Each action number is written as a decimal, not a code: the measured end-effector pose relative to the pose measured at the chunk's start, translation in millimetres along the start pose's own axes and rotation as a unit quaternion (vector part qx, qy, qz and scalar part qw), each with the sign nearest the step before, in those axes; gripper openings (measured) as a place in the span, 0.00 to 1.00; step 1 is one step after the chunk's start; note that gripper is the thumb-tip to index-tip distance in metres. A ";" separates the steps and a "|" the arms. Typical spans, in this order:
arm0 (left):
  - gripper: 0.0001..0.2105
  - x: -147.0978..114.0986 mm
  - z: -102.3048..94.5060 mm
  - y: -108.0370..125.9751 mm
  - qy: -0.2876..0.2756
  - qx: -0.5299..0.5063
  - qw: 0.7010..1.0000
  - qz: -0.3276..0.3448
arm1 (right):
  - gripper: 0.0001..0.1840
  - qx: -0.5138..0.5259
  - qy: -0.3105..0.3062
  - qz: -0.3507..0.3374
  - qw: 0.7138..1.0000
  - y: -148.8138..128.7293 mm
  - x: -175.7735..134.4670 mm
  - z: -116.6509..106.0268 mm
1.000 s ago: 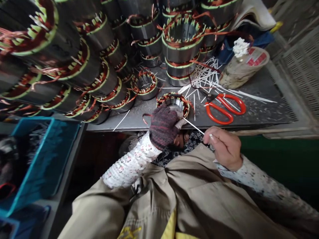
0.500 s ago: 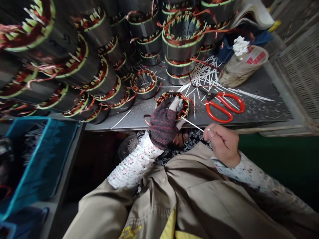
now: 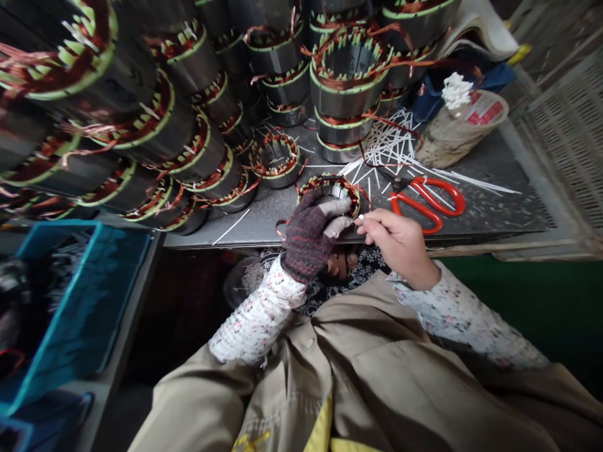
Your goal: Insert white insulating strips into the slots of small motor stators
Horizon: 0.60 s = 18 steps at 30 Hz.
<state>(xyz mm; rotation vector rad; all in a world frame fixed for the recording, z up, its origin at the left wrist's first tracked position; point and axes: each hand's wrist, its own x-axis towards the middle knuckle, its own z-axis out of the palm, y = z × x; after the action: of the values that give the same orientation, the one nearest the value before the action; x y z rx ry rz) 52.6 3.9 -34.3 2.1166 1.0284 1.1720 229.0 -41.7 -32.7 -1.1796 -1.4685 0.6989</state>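
A small motor stator (image 3: 325, 182) with copper windings and yellow-green insulation rests near the table's front edge. My left hand (image 3: 313, 235), in a dark knitted glove with white-wrapped fingertips, grips its near side, one finger reaching into the ring. My right hand (image 3: 396, 242) is bare and pinched close to the stator's right rim. A bit of white strip (image 3: 361, 217) shows at its fingertips; the rest of the strip is hidden. Orange-handled scissors (image 3: 440, 204) lie just right of this hand, beside a loose pile of white strips (image 3: 386, 141).
Tall stacks of wound stators (image 3: 351, 94) fill the back and left. Another small stator (image 3: 274, 160) stands behind mine. A clear tub (image 3: 464, 129) is at the back right, a blue bin (image 3: 94, 301) at lower left. A single strip (image 3: 230, 227) lies by the front edge.
My right hand has moved left and up to the stator's rim; the white strip that stretched between them is now mostly hidden. The left hand's fingers have shifted slightly on the ring.
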 end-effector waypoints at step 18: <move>0.10 3.3 -11.8 -0.5 -0.048 0.099 0.988 0.108 | 0.19 -0.154 -0.115 -0.052 0.980 -24.9 20.5 -10.2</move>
<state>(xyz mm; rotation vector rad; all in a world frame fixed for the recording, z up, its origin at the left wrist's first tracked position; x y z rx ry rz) 43.3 7.7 -27.2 2.4668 0.9210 1.0910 232.7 -32.8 -0.3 -1.2737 -1.8706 0.5628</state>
